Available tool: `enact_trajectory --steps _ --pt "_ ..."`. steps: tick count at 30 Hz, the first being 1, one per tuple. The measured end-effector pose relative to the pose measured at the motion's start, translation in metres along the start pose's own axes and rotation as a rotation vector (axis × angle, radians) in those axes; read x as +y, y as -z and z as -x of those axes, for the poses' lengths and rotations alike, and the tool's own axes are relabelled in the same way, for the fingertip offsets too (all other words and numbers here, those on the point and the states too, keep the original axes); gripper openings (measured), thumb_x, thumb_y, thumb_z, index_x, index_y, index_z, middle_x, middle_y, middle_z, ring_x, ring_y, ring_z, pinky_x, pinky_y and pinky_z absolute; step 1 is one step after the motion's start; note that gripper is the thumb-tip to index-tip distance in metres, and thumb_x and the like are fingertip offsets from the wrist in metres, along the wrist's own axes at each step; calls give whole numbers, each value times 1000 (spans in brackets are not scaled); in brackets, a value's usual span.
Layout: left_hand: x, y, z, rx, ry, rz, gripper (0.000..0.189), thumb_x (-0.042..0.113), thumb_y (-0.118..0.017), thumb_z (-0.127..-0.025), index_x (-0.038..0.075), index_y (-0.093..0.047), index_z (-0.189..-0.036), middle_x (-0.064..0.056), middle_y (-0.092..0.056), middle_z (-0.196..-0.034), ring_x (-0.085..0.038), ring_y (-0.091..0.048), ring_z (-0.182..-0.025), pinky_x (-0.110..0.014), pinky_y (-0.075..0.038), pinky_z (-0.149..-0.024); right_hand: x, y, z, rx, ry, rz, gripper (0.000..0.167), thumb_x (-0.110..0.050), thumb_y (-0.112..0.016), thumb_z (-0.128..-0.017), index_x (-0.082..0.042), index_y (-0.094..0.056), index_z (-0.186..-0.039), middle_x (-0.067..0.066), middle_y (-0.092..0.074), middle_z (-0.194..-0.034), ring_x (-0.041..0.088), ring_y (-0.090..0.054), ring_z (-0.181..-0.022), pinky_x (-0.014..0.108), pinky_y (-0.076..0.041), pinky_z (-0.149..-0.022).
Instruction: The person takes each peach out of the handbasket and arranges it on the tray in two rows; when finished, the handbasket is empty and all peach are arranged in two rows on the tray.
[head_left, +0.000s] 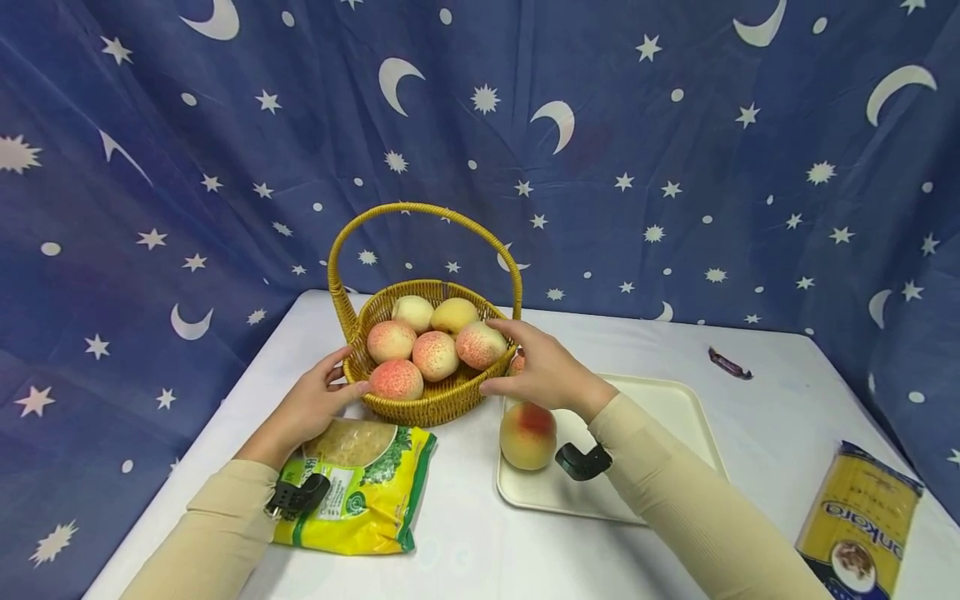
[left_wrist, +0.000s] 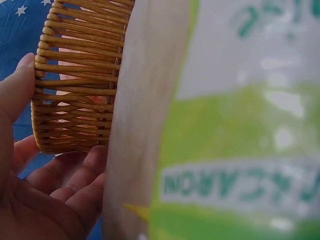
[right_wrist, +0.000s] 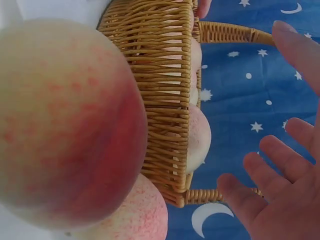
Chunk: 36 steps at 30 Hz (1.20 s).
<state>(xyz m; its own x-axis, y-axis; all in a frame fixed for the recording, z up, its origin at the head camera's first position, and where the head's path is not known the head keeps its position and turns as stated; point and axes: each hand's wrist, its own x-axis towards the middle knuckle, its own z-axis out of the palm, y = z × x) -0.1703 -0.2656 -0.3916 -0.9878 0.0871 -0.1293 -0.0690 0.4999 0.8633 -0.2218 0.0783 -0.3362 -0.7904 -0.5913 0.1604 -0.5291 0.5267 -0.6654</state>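
A wicker basket (head_left: 442,410) with a tall arched handle holds several peaches (head_left: 435,356), some pinkish, some yellow. At its left side my left hand (head_left: 311,404) grips the wall, thumb on the rim and fingers round the side, as the left wrist view shows. My right hand (head_left: 551,371) hovers at the basket's right edge, overlapping a peach there in the head view. In the right wrist view its fingers (right_wrist: 270,172) are spread and hold nothing. Below that hand, a large yellow-red peach (head_left: 528,437) sits on a cream tray (head_left: 693,417); another peach (right_wrist: 150,212) is partly hidden behind it.
A yellow-green pasta bag (head_left: 375,500) lies under my left forearm, close before the basket. On the right are a small dark-wrapped candy (head_left: 729,364) and a yellow-blue packet (head_left: 862,521). A blue curtain (head_left: 600,167) hangs behind the white table (head_left: 465,533).
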Motion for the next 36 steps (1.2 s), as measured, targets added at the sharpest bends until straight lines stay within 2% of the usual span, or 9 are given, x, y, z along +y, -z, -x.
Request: enact_trajectory --steps 1,4,5,7,9,17,22,27,36 --pt "0 0 0 -1 3 2 88 40 -64 -100 9 -10 -162 -31 -23 -158 -46 -28 -143 -57 -37 -108 0 -1 -3 -6 -11 5 90 -32 -85 -79 -8 -40 -153 10 -45 -151 32 -60 -111 45 -48 -98" --pt "1 -1 0 0 8 -1 87 38 -64 -100 9 -10 -162 -31 -23 -158 -46 -28 -143 -57 -37 -108 0 -2 -10 -14 -36 19 91 -34 -85 -79 -8 -39 -153 10 -45 -151 30 -60 -114 43 -44 -103" --pt "1 -1 0 1 9 -3 87 38 -64 -100 9 -10 -162 -31 -23 -158 -46 -28 -143 -57 -37 -108 1 -3 -13 -17 -42 20 91 -34 -85 -79 -8 -39 -154 10 -44 -152 30 -59 -117 43 -42 -105" --pt "2 -1 0 3 11 -7 86 37 -63 -100 9 -11 -162 -31 -23 -158 -46 -28 -143 -57 -37 -108 2 -5 -17 -23 -54 28 92 -35 -85 -80 -6 -39 -154 9 -42 -154 28 -48 -133 43 -35 -112" --pt "1 -1 0 4 12 -10 86 37 -64 -100 9 -11 -162 -31 -23 -158 -45 -28 -143 -57 -37 -108 3 -7 -22 -35 -68 35 92 -36 -85 -80 -5 -38 -154 10 -42 -154 27 -41 -139 43 -33 -113" --pt "2 0 0 3 13 -7 88 40 -64 -99 8 -11 -162 -32 -23 -157 -46 -27 -143 -58 -36 -108 5 -13 -34 -70 -145 32 92 -37 -85 -81 -7 -37 -154 10 -43 -153 25 -43 -137 42 -33 -114" --pt "3 0 1 5 13 -5 86 39 -64 -100 10 -12 -162 -31 -22 -158 -47 -27 -143 -58 -35 -109 6 -15 -39 -62 -183 22 91 -35 -84 -82 -7 -36 -155 10 -40 -155 27 -41 -139 42 -31 -114" --pt "2 0 0 6 10 -4 86 39 -63 -100 9 -12 -162 -32 -23 -158 -47 -33 -140 -58 -37 -108 8 -19 -44 -60 -190 25 88 -31 -83 -85 -6 -36 -155 11 -37 -157 29 -37 -141 43 -29 -116" --pt "4 -1 1 7 13 -5 87 39 -64 -100 9 -12 -162 -31 -24 -158 -46 -32 -141 -57 -38 -108 9 -24 -53 -56 -196 44 83 -26 -81 -87 -4 -37 -154 14 -42 -154 30 -39 -141 44 -29 -116"
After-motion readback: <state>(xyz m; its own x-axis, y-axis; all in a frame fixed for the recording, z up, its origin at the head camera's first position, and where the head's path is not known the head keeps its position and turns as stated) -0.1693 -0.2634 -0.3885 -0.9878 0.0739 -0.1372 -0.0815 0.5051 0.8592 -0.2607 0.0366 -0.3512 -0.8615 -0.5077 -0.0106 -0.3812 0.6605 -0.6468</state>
